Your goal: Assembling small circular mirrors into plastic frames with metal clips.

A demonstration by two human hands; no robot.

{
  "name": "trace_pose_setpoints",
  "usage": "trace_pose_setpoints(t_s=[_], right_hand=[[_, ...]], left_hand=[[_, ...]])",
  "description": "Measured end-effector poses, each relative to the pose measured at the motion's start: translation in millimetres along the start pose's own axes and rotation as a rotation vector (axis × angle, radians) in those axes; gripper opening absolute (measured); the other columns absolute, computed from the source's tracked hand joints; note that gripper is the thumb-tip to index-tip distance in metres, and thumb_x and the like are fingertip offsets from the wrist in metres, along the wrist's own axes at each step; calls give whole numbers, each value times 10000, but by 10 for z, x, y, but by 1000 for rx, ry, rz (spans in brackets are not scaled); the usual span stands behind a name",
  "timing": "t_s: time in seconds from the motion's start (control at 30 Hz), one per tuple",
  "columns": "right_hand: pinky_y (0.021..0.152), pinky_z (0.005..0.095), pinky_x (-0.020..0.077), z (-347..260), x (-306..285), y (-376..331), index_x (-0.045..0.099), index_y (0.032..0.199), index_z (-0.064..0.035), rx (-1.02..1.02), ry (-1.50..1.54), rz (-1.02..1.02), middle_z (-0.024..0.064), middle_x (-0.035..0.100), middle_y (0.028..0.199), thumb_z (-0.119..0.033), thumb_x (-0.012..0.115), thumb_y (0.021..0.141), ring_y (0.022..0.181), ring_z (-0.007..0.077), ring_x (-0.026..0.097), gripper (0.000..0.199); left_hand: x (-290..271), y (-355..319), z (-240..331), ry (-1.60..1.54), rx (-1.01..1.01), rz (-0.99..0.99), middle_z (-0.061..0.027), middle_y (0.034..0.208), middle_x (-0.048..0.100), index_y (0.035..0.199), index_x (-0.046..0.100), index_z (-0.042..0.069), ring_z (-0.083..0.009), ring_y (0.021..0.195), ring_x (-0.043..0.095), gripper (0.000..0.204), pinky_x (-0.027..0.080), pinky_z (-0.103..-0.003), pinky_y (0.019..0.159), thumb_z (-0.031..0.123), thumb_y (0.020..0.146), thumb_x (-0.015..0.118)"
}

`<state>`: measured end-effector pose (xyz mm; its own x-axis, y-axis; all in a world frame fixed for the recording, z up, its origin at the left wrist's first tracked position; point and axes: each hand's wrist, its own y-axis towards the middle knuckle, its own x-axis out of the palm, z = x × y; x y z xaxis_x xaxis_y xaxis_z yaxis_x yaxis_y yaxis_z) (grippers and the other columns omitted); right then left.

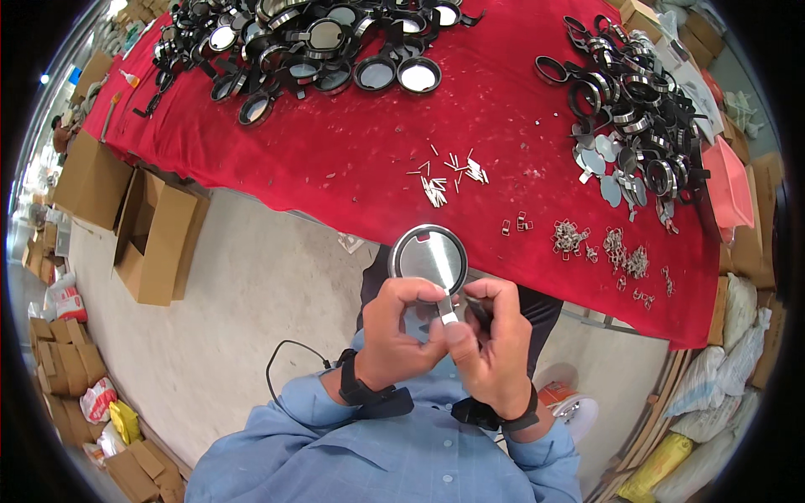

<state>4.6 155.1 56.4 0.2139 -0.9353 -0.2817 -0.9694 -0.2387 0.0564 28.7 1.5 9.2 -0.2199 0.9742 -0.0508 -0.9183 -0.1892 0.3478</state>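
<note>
In front of my body, above my lap, I hold a round metal lid-like piece [430,258] with a black rim and a shiny flat face. My left hand [401,329] is closed, its thumb and fingers pinching the near edge by a narrow tab [449,317] with a pale end. My right hand [496,350] is closed too, thumb against that tab's end. A small dark piece [478,313] sits between its thumb and curled index finger; its kind and how it joins the disc are hidden. Beyond the disc lie small white pins [433,191] on the red cloth.
On the red-covered table [335,159], a heap of black-rimmed round pieces [325,38] lies at far left and another heap [641,92] at right. Small metal clips [568,238] and grey discs [610,191] lie right. A pink bin [727,184] and an open carton [158,239] flank it.
</note>
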Motion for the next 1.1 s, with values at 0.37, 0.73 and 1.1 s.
trace_pose_setpoints(t_s=[0.37,0.73,1.1], right_hand=[[547,394,539,-130,256,-23,525,1094,21,46,-126,57,138,661,759,-215,803,790,620,273,692,475],[528,401,528,-35,119,-24,615,985,5,-62,-150,173,152,665,763,-193,772,798,619,305,680,314],[451,371,423,433,-343,153,624,929,-10,-231,-181,188,85,540,660,-84,724,745,504,269,566,222]], left_hand=[[-90,66,27,243,349,-20,-113,888,702,1179,569,67,-236,716,709,548,565,-328,606,34,715,859],[106,103,28,300,376,-56,-92,840,698,1181,548,91,-230,651,704,567,545,-316,543,49,725,882],[596,200,-105,455,369,-118,-76,762,684,1197,532,106,-214,597,682,572,513,-301,508,67,745,880]])
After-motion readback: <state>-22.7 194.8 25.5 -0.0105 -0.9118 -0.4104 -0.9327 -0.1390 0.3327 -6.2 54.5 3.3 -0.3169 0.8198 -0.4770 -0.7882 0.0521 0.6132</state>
